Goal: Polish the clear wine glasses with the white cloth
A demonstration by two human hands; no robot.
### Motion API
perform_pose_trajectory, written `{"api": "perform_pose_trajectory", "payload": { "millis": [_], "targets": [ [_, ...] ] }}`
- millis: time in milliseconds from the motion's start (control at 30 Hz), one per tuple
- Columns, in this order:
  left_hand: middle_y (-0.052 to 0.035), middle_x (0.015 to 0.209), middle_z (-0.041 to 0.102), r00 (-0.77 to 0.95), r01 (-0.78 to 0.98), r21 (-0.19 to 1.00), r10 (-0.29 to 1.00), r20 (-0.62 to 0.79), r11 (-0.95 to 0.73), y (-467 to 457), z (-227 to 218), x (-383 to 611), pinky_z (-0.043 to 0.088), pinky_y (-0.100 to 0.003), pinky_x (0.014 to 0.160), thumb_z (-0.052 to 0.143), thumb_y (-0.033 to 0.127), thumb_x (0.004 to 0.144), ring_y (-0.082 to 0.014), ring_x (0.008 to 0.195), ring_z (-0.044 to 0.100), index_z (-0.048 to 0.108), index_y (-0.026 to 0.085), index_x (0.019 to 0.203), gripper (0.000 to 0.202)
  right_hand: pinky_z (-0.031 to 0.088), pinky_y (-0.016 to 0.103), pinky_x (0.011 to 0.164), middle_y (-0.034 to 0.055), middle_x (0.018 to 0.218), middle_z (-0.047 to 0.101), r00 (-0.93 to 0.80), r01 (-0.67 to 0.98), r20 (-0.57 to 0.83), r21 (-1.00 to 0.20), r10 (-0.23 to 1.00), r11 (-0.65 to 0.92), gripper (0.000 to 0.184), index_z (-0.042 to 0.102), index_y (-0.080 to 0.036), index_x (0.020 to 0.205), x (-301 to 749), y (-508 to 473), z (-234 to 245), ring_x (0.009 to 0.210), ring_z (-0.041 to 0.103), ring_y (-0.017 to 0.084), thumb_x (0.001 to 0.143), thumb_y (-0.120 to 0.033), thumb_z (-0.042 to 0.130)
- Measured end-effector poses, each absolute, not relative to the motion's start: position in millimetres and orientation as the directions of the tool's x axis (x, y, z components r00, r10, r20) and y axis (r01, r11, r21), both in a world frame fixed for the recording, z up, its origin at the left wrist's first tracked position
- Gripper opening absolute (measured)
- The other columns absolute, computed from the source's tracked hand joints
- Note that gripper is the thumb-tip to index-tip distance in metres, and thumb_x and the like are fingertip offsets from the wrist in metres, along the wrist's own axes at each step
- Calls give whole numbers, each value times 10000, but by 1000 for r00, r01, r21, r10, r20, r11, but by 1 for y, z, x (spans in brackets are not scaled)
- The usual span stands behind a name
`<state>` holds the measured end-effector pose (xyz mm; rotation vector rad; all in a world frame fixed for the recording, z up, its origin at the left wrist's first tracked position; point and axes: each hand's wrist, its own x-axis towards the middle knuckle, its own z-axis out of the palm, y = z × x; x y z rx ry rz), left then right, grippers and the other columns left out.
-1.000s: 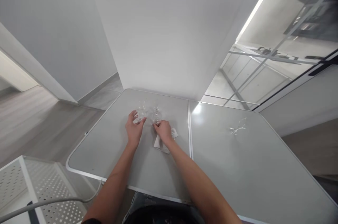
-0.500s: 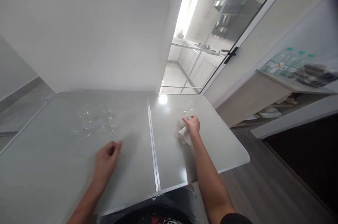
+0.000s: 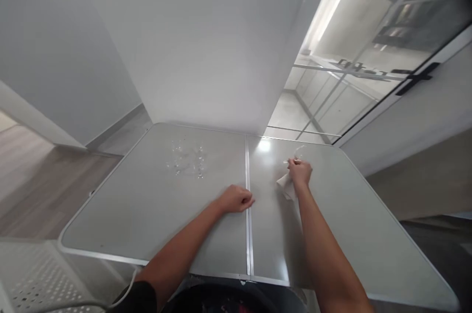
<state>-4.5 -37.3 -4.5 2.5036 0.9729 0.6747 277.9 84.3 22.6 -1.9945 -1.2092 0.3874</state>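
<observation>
Right grip (image 3: pixel 299 171) is closed in a pinch, with a pale cloth (image 3: pixel 286 186) held in it and the fingertips up against the foot end of a clear glass (image 3: pixel 300 151); whether they clasp that glass or merely touch it cannot be told. Left grip (image 3: pixel 238 199) is curled into a loose fist over the middle of the table, with nothing visible in it.

Largest in view is the light grey wall (image 3: pixel 206 57), rising from the far edge of the table. To its right stands a glass-paned partition (image 3: pixel 332 101) with pale bars. The grey table (image 3: pixel 140 210) spreads across the foreground, rimmed in pale metal and split by a metal seam (image 3: pixel 248 165) running away from the person; the left fist is beside this seam. At lower left is a white perforated rack (image 3: pixel 40 283), with a pale cable (image 3: pixel 130 283) near it.

The cloth hangs below the right hand, on the right half of the table. The glass at that hand's fingertips is toward the far edge. Smallest are two more clear glasses (image 3: pixel 200 160), near each other on the left half, well apart from both hands; their outlines blur into the grey surface.
</observation>
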Motion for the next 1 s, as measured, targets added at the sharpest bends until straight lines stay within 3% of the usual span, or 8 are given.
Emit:
{"api": "perform_pose_trajectory", "payload": {
  "millis": [100,167,267,633,700,800,867,1000],
  "targets": [
    [16,602,586,783,403,459,558,274,-791,-41,-3,-6,311,-275,566,579,194,827,-113,560,505,492,193,572,269,480,296,696,85,715,765,88,547,105,-836,991,40,301,780,-184,718,196,82,27,759,704,248,796,-434,632],
    [2,642,647,819,383,423,514,256,-821,-43,0,-6,318,-287,563,607,176,795,-126,603,558,541,195,574,232,457,274,660,45,677,754,-231,484,31,-864,972,142,268,761,-201,655,138,78,29,710,680,211,787,-404,646],
    [-11,690,708,826,417,376,518,223,-827,-44,3,-6,293,-297,536,625,196,787,-142,625,596,602,196,598,191,429,263,656,32,654,744,-410,503,-44,-844,911,186,251,734,-185,587,73,78,28,679,648,181,775,-337,665],
    [-15,703,731,811,409,348,511,285,-843,-35,-8,-3,333,-314,558,621,213,770,-163,621,613,637,203,615,156,386,282,619,19,606,686,-461,556,-132,-814,877,170,266,679,-208,543,21,85,20,603,565,157,759,-353,735],
    [-13,680,715,806,402,356,510,300,-844,-35,-9,-4,317,-308,546,613,205,777,-153,592,593,615,199,605,172,405,290,650,12,629,692,-455,532,-150,-837,878,132,166,734,-218,675,28,85,28,643,589,173,706,-365,802],
    [-5,648,684,805,358,374,486,340,-856,-36,-11,-5,328,-291,560,588,183,806,-131,565,559,574,193,598,208,434,311,695,22,738,716,-395,496,-176,-867,902,48,409,758,-225,975,71,83,49,730,626,208,641,-435,866],
    [0,633,661,788,353,385,492,369,-853,-37,-14,-6,326,-282,561,567,171,824,-120,563,542,537,189,583,243,449,321,714,55,917,728,-336,467,-168,-884,927,10,442,741,-221,1046,122,78,61,808,635,216,729,-524,790],
    [11,591,593,751,411,391,549,367,-823,-37,-18,-6,266,-283,520,539,186,849,-109,545,505,460,184,555,305,484,327,718,53,985,704,-276,29,-236,-971,932,-238,531,689,-227,1138,228,56,55,837,644,218,674,-414,868]
  ]
}}
